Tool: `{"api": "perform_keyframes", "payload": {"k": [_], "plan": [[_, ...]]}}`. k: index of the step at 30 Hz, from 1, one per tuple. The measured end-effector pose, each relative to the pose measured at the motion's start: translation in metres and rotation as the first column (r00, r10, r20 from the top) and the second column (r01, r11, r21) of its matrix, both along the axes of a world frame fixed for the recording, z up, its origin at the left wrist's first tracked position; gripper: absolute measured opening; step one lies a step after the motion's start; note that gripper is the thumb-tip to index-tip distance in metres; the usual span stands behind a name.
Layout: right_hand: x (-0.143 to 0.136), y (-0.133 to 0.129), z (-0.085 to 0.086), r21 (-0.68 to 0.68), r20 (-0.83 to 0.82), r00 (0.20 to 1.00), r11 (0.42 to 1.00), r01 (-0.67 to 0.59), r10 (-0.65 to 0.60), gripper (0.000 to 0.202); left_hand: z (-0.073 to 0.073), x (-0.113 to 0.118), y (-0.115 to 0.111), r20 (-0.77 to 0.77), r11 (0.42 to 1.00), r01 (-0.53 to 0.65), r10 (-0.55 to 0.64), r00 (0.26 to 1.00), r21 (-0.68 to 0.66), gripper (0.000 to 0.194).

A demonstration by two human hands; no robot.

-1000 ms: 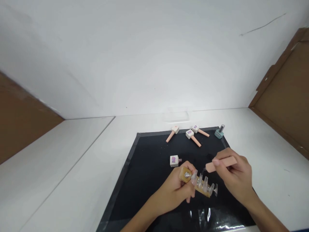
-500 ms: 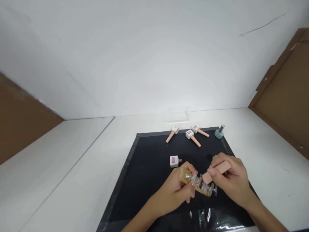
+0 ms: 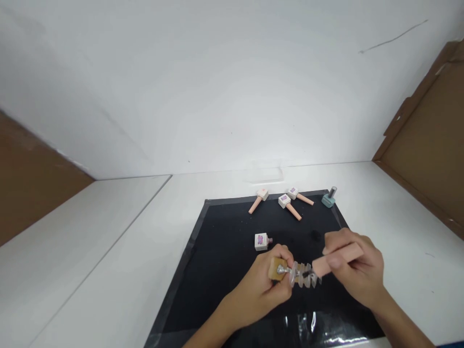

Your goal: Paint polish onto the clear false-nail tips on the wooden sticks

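Observation:
Clear nail tips (image 3: 301, 274) stand in a row on a yellowish holder (image 3: 277, 268), which my left hand (image 3: 261, 285) grips near its left end. Between the thumb and fingers of my right hand (image 3: 357, 265) is a pink brush cap (image 3: 339, 257), slanting down to the left. Its dark brush end is among the nail tips; whether it touches one I cannot tell. Just beyond my left hand, an uncapped white bottle (image 3: 261, 241) with a purple pattern lies on the black mat (image 3: 217, 251).
Toward the mat's back edge lie three white bottles with pink caps (image 3: 263, 195) (image 3: 284, 201) (image 3: 293, 193). A teal bottle (image 3: 328, 200) stands at the back right corner. Brown cardboard (image 3: 427, 140) rises at the right side, before a white wall (image 3: 232, 87).
My right hand has shifted slightly right with the cap, which now lies flatter. The holder and nail tips have turned in my left hand. The bottles have not moved.

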State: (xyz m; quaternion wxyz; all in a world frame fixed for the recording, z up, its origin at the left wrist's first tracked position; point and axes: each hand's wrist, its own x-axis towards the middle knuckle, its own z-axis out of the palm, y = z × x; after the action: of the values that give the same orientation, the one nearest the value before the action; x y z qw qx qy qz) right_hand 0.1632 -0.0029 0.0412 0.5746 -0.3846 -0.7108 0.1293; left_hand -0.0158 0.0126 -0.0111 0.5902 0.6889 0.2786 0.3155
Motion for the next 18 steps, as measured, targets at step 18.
{"api": "perform_keyframes", "payload": {"k": [18], "plan": [[0.003,-0.003,-0.012,-0.063,-0.084,0.995,0.997,0.04,-0.045,0.022,-0.001,-0.004,-0.002,0.004,1.0,-0.01,0.01,1.0,0.002,0.018]]}}
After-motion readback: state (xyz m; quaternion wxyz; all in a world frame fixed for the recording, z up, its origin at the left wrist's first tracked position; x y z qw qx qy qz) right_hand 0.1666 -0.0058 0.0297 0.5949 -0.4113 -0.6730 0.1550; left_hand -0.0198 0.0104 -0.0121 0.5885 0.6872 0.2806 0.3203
